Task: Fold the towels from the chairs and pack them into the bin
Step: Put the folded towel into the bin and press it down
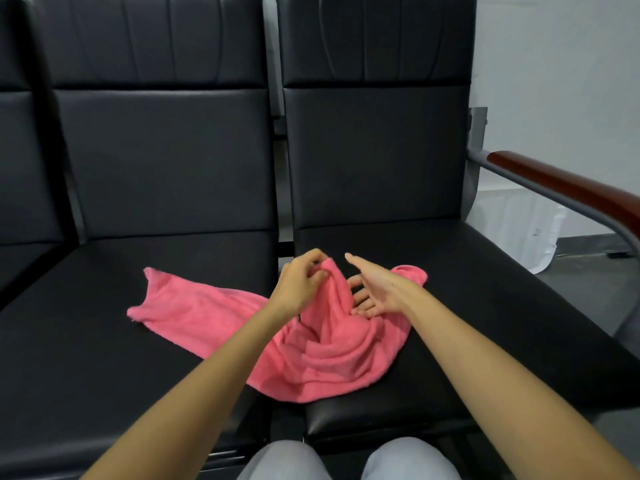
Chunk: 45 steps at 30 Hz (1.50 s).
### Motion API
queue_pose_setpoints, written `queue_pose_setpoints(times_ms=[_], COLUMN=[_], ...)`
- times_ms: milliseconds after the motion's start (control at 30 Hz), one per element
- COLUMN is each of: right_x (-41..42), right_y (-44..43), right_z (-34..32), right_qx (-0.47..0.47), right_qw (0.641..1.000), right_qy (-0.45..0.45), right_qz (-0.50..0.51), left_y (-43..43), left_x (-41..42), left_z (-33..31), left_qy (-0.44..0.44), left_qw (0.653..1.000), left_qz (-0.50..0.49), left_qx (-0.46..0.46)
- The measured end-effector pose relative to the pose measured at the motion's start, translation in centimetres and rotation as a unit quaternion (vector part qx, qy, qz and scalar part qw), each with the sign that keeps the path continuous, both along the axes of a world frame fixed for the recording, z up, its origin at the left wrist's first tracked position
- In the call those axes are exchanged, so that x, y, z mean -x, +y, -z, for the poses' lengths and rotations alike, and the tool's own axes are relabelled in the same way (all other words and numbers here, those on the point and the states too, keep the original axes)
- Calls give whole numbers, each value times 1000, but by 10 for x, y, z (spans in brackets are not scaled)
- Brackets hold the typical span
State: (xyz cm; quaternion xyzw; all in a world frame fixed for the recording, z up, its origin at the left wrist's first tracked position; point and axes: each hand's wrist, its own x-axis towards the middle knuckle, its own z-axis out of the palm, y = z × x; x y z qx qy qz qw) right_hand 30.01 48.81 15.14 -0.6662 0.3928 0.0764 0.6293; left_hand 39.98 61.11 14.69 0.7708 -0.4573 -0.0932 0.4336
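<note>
A pink towel point(311, 348) lies crumpled across the gap between two black chair seats, one flat end spreading onto the left seat point(104, 341). My left hand point(301, 282) pinches a raised fold of the towel near its far edge and lifts it a little. My right hand point(374, 289) is just to the right of that fold, fingers straight and spread, its fingertips touching the cloth without holding it. No bin is in view.
The right chair point(467, 289) has a brown wooden armrest point(571, 188) on a grey metal frame at the right. Beyond it something white point(519, 230) stands on the grey floor by the wall. My knees in light trousers point(346, 462) are at the bottom edge.
</note>
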Motion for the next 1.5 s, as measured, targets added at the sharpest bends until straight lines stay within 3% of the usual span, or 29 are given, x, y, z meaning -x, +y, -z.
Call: queue_pose_setpoints(times_ms=[67, 233, 400, 500, 600, 700, 800, 900, 1000, 1100, 1200, 1300, 1367, 1433, 1500], right_x=[7, 20, 30, 27, 29, 35, 43, 46, 40, 31, 34, 54, 73, 96, 114], right_y=[-3, -8, -10, -20, -31, -40, -53, -68, -82, -91, -89, -85, -86, -87, -92], right_z=[-3, -17, -38, -46, -53, -57, -56, -46, -45, -65, -91, -87, -62, -30, -1], right_qx=[-70, -136, -50, 6, 43, 39, 0, -49, -71, -45, -21, -7, 57, 167, 282], right_qw=[995, 978, 992, 984, 955, 931, 896, 862, 827, 812, 803, 849, 907, 953, 951], right_qy=[-65, -160, -118, -134, -193, -248, -303, -336, -380, -436, -476, -411, -301, -136, 14], right_qz=[13, -8, 10, 113, 221, 266, 324, 377, 409, 385, 359, 333, 290, 211, 126], left_y=[-4, -8, -1, 5, 11, 16, 22, 22, 2, -32, -55, -60, -53, -46, -42], left_x=[4, 6, 12, 8, 2, -10, -22, -31, -25, 4, 46, 83, 101, 106, 97], left_z=[-14, -44, -65, -65, -55, -38, -27, -25, -36, -65, -71, -34, -3, 19, 25], left_qy=[-26, -89, -52, -62, -125, -172, -219, -209, -191, -226, -267, -197, -168, -102, 0], left_qw=[999, 990, 994, 987, 956, 916, 886, 887, 926, 952, 959, 962, 922, 919, 959], left_qz=[36, 110, 95, 97, 96, 40, -71, -182, -209, -166, -63, 180, 306, 313, 231], left_qx=[25, 26, 5, -108, -248, -360, -401, -368, -251, -123, -73, -62, -166, -216, -164])
